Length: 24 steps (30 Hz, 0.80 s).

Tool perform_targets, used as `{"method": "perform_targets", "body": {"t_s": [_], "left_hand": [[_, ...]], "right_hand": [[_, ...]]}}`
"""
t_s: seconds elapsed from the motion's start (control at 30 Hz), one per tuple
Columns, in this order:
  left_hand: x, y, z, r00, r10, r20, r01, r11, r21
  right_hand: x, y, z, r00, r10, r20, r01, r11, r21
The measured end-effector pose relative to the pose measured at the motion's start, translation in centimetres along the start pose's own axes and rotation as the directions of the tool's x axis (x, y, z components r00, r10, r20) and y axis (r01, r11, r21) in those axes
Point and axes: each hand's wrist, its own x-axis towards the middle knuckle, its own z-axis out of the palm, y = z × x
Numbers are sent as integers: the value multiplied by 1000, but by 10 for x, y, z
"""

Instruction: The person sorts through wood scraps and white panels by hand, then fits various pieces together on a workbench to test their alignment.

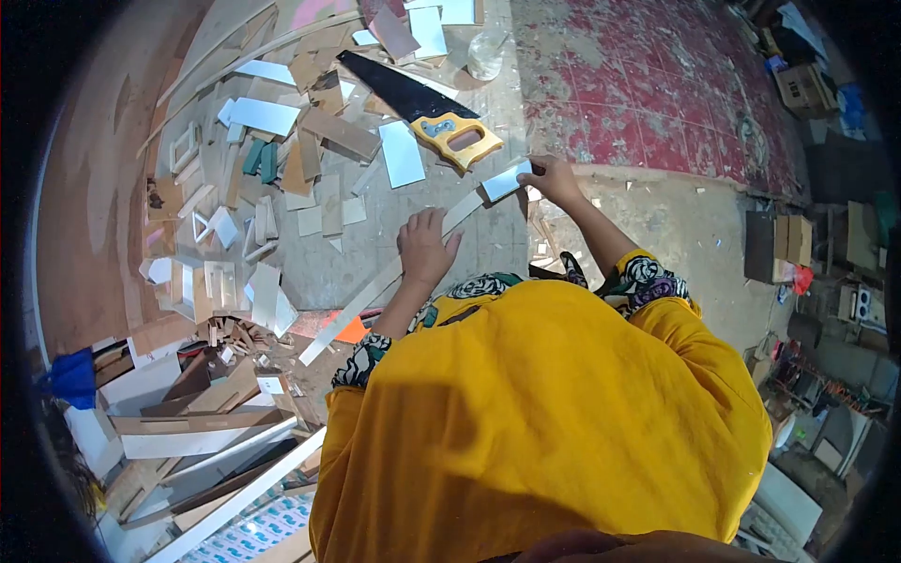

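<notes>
A long pale wooden strip [355, 308] runs diagonally across the near edge of the worktable. My left hand [427, 251] is closed over its middle, fingers on one side and thumb on the other. At the strip's far right end lies a small white-faced board piece [508, 180], overlapping the strip. My right hand [556, 181] pinches this piece at its right edge between thumb and fingers. Just beyond the two hands rests a handsaw [427, 113] with a black blade and yellow handle. A white rectangular piece [402, 155] sits left of the saw handle.
Wood and white board offcuts [267, 117] cover the left of the worktable [469, 246]. A clear plastic cup [486, 54] stands at the back. Scrap boards [202, 422] are heaped at lower left. Worn red floor tiles [648, 94] and cardboard boxes [793, 239] lie to the right.
</notes>
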Motion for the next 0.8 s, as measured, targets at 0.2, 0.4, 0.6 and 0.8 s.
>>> {"method": "perform_targets", "body": {"t_s": [0.2,0.4,0.6,0.8], "left_hand": [[27,11,17,991,122,51,-124,991,40],[30,12,24,986,53,157,-30,988,-149],[41,33,9,971,-121,206,173,952,-252],[47,21,32,993,31,113,-10,984,-178]], "right_hand": [[-17,14,14,953,-195,-230,203,979,10],[-22,7,13,959,-123,-254,161,978,132],[-22,11,16,970,-90,-225,125,981,147],[-21,15,18,968,-113,-224,147,979,143]]}}
